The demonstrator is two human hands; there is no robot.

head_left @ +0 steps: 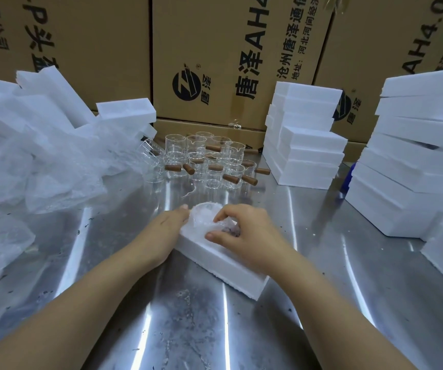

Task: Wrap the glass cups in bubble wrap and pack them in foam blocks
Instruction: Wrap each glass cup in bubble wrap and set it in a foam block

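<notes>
Here, a bubble-wrapped cup (206,214) sits in the foam block (223,265).

Wrapped cup (204,214) is half buried under the right hand (247,233), can't tell how deep it sits in the foam block (223,261). Bubble wrap pile (41,166) runs off the left edge.

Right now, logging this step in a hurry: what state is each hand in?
Left hand: against the foam block, fingers hidden, cannot tell.
Right hand: pinching the wrapped cup.
</notes>
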